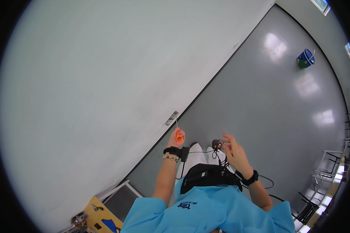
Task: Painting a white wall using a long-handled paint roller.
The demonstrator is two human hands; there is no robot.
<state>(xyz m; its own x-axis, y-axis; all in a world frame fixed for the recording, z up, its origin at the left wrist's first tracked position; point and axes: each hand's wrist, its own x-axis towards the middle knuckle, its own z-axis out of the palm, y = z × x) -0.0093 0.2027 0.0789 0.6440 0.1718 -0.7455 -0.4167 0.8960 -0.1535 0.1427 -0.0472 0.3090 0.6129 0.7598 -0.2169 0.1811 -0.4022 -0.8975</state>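
My left hand (176, 138) is raised in front of me and closed around a small orange tool (179, 136) with a thin pale tip pointing up toward the white wall. My right hand (232, 152) is beside it, fingers half curled, touching a small dark round object (217, 144) from which thin black cables hang down. Both wrists wear black bands. A black pouch (206, 175) sits at my waist over a light blue shirt, and my white shoes (198, 152) show below the hands.
A large white wall (105, 77) fills the left, with a small metal fitting (171, 118) near its base. Grey glossy floor (284, 101) spreads right, with a blue and green bucket (305, 59) far off. Metal chair frames (330, 163) stand at right; a yellow board with parts (93, 215) lies lower left.
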